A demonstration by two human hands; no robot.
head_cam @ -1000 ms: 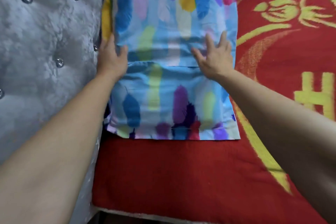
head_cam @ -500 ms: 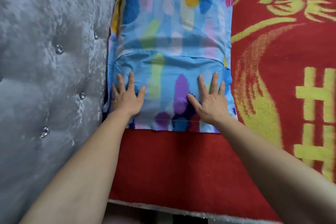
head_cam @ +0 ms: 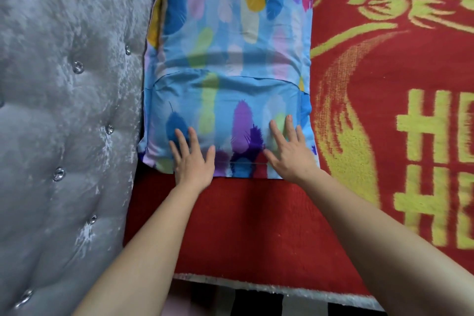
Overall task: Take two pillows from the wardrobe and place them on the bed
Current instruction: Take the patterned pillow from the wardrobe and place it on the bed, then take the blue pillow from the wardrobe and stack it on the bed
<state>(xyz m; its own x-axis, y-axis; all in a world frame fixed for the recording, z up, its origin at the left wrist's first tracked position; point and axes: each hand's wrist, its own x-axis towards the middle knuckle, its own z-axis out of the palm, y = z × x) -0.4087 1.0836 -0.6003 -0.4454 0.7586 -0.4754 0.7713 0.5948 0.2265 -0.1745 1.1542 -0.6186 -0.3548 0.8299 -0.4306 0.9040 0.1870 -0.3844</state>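
Observation:
A light blue pillow (head_cam: 230, 64) printed with coloured feathers lies flat on the bed's red blanket (head_cam: 256, 226), its left side against the headboard. My left hand (head_cam: 192, 159) rests palm down on the pillow's near left edge, fingers spread. My right hand (head_cam: 289, 151) lies flat on the near right edge, fingers apart too. Neither hand grips the fabric. Only one pillow is in view; its far end runs out of the top of the frame.
A grey tufted headboard (head_cam: 66, 110) with shiny buttons fills the left side. The red blanket carries yellow patterns (head_cam: 423, 161) on the right. The bed's near edge (head_cam: 256, 287) crosses the bottom, with dark floor below it.
Both hands have slid back along the pillow from its middle to its near edge, staying flat on it. The view has shifted a little so more of the near bed edge shows.

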